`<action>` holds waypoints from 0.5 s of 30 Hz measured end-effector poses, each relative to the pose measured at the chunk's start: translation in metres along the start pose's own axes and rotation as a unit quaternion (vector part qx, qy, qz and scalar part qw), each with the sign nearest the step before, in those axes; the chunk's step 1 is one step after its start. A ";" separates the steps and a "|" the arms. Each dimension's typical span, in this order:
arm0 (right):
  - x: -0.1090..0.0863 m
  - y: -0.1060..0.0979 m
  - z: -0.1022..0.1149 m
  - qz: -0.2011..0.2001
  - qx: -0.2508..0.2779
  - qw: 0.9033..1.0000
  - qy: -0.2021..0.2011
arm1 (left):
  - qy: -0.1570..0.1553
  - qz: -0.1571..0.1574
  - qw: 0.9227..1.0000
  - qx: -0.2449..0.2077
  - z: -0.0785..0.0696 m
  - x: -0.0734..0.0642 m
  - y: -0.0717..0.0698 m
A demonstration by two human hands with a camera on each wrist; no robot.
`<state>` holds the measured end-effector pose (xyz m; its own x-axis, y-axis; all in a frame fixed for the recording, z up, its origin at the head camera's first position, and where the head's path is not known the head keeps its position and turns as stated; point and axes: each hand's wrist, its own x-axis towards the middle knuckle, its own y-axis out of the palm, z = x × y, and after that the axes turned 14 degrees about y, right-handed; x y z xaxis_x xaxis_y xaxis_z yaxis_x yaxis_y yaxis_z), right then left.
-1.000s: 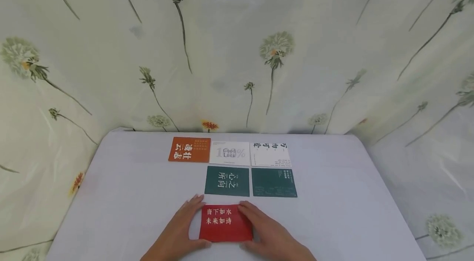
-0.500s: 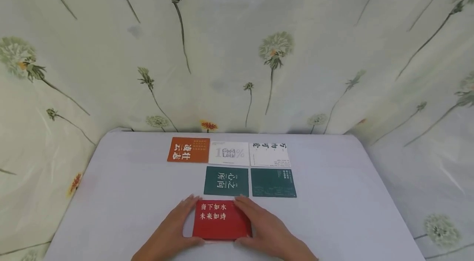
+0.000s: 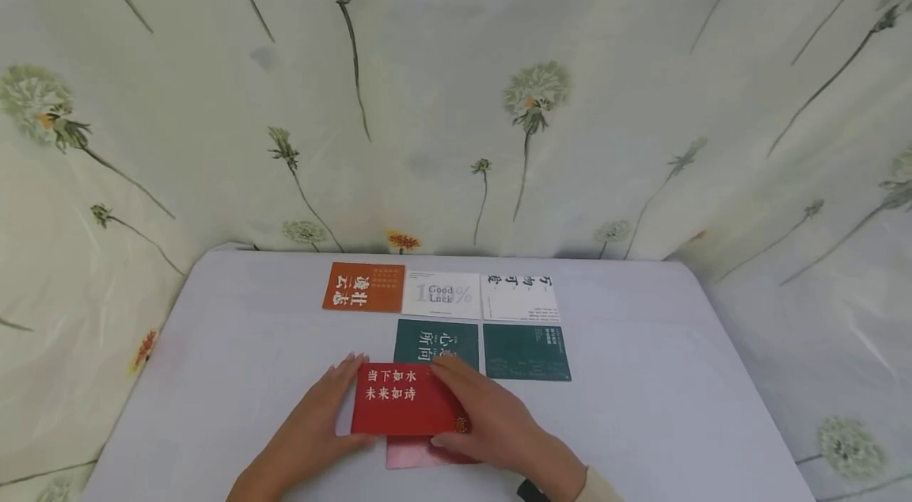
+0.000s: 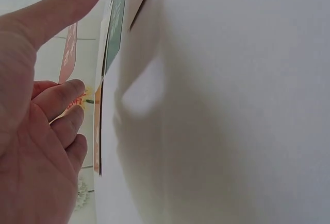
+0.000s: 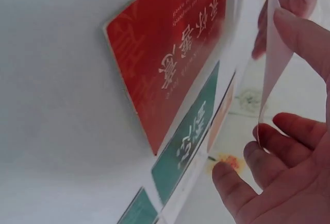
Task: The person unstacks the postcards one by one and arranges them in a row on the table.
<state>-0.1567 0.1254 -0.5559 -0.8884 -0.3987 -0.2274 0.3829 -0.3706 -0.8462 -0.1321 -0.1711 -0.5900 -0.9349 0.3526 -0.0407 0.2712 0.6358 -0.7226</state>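
A red card [image 3: 406,411] with white characters is held raised over the table between both hands. My left hand [image 3: 302,423] grips its left edge between thumb and fingers. The right hand [image 3: 492,415] grips the right edge, its fingers covering part of the upper right corner. Below the raised card, another red card [image 5: 175,54] lies flat on the tabletop; from the head, only its near strip shows. The right wrist view shows the raised card's pale underside [image 5: 276,54]. In the left wrist view, the thumb [image 4: 67,7] and fingers stand around the card [image 4: 69,59].
Beyond the hands, two green cards [image 3: 527,351] lie side by side. Behind them is a row with an orange card [image 3: 365,287], a white "Good Luck" card [image 3: 442,308] and a white card with black characters [image 3: 520,300]. A flowered curtain [image 3: 427,90] hangs behind the table [image 3: 655,407].
Both hands have lifted the red card and shifted it left and up in the head view. This has uncovered the red card beneath, and the raised card now overlaps the left green card.
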 end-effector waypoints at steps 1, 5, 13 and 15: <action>0.002 0.000 0.001 -0.002 -0.004 1.000 -0.006 | 0.000 -0.003 1.000 0.001 0.001 0.000 -0.002; 0.013 -0.002 0.006 -0.011 -0.025 0.999 -0.027 | 0.006 -0.014 1.000 0.012 0.004 0.002 -0.011; 0.035 -0.004 0.015 -0.023 -0.030 0.998 -0.041 | 0.034 -0.024 0.998 0.040 0.011 0.011 -0.028; 0.040 -0.002 0.019 -0.025 -0.023 0.999 -0.039 | 0.033 -0.028 0.998 0.041 0.013 0.011 -0.033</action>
<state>-0.1887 0.0942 -0.5539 -0.8830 -0.4458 -0.1471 0.3246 -0.3533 -0.8774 -0.1548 -0.1973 -0.5758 -0.9301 0.3643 0.0463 0.1958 0.5987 -0.7767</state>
